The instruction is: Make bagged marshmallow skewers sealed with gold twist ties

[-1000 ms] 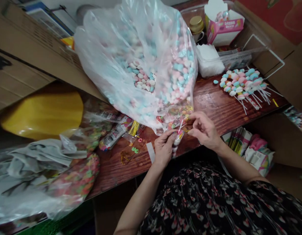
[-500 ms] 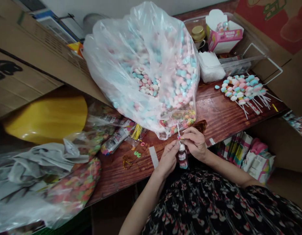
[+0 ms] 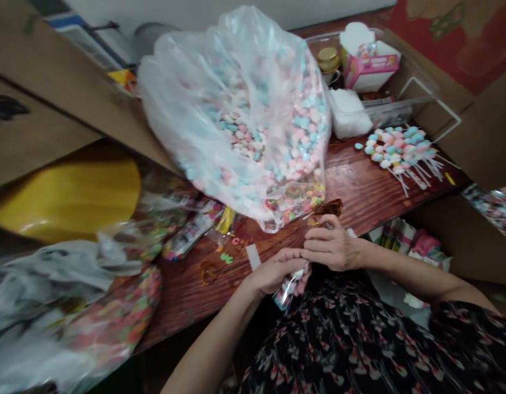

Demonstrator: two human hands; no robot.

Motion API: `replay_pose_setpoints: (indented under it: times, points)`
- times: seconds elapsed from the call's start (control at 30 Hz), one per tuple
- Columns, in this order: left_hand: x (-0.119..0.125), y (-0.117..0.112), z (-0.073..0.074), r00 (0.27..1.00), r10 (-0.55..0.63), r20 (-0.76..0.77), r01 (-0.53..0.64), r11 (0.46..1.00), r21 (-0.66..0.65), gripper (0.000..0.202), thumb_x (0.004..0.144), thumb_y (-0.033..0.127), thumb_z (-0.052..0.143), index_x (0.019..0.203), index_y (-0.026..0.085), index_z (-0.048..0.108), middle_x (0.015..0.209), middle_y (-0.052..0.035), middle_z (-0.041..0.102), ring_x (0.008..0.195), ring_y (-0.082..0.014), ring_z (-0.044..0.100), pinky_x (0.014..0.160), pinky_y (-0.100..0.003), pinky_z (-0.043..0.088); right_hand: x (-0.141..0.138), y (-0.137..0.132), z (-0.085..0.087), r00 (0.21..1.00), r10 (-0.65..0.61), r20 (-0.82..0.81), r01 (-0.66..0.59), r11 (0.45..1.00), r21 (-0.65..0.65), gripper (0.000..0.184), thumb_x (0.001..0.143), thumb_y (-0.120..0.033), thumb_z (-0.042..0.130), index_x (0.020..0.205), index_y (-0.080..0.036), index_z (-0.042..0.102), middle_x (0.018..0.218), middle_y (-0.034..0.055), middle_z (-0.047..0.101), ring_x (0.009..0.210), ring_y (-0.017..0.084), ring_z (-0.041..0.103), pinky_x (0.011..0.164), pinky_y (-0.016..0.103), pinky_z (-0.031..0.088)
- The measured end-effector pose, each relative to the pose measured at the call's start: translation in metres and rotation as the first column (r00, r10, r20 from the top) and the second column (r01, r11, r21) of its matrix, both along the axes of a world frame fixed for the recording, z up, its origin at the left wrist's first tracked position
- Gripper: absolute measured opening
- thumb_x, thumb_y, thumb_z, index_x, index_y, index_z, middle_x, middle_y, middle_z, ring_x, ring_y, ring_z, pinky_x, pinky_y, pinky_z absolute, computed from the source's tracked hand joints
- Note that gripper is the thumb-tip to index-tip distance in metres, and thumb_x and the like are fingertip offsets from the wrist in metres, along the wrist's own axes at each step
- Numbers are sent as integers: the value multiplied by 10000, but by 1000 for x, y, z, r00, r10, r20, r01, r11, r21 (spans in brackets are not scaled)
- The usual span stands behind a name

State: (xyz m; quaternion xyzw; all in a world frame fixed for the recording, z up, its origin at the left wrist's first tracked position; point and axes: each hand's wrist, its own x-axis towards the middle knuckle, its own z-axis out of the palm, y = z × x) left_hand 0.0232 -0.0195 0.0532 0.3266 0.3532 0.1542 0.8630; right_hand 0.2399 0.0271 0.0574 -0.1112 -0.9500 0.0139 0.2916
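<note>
Glossy, crinkly clear packet (image 3: 289, 291), slim and tilted, whitish and pink inside: gripped in the left hand (image 3: 277, 269), lower end poking out below it. Right hand (image 3: 333, 247) curled, meeting left fingertips just above packet; can't tell if it's gripping anything. Beyond both: thin, crumpled plastic bag (image 3: 236, 104), smooth rounded pastel pieces inside, on shiny grained tabletop (image 3: 372, 194)

The single head view looks forward and steeply down from above the near edge of the desk (image 3: 355, 186), close over the left hand (image 3: 277, 269) and right hand (image 3: 333, 245), reaching the far edge.
</note>
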Motion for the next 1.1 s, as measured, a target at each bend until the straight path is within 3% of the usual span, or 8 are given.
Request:
replay_pose_setpoints:
  times: [0.17,0.27,0.4,0.53,0.6,0.77,0.97,1.1]
  points:
    - [0,-4,4,957,-139,-253,224,912,344,383,901,519,523,786,157,568,674,-7,559,543,-103,518,509,-216,406,-5,-19,-11,981,-136,136,157,976,-153,194,876,-195,461,710,-179,560,667,12,580,752,164,469,791,393,300]
    - [5,-9,12,810,83,-581,470,501,727,300,974,348,416,844,166,616,777,-46,598,710,-151,546,672,-276,452,-6,-29,-17,964,-215,159,265,845,-464,183,866,-207,493,699,-171,559,694,31,597,750,159,483,719,330,333]
    - [11,-15,11,658,465,-593,703,-96,705,241,953,189,426,1085,156,625,965,-110,659,831,-213,573,741,-349,445,-2,-27,-18,965,-257,42,153,427,-891,243,903,-222,502,675,-163,567,673,-3,583,688,118,523,671,254,396]
    - [18,-12,1,609,616,-500,769,-305,561,284,926,193,504,1191,143,593,1073,-146,659,851,-235,579,726,-366,429,1,-23,-21,942,-331,56,64,14,-998,243,864,-189,496,634,-151,565,531,-55,494,499,71,441,512,197,344]
    - [22,-9,-2,596,602,-531,780,-277,561,240,929,200,499,1130,151,622,991,-123,663,802,-218,573,698,-347,421,3,-24,-22,933,-350,82,120,87,-989,261,866,-194,499,618,-151,567,540,-46,507,521,79,448,523,206,342]
    - [18,-3,-7,667,490,-562,616,61,785,238,950,203,438,904,173,669,794,-59,629,728,-163,563,671,-277,420,18,-4,-13,882,-460,103,420,667,-615,223,925,-239,503,794,-161,666,809,61,661,830,177,505,771,321,377]
    - [11,0,-3,768,552,-325,-177,670,721,252,854,363,618,700,169,671,586,5,546,532,-100,479,515,-214,373,21,51,-14,747,-634,200,664,703,-255,184,918,-248,534,971,-223,708,923,79,678,969,241,448,809,383,283]
    - [14,2,1,737,610,-289,-540,790,291,282,735,419,732,792,145,692,616,-9,635,417,-75,466,372,-177,298,6,69,-23,744,-598,298,659,730,-180,176,909,-245,533,930,-211,705,947,88,677,974,250,438,782,385,250]
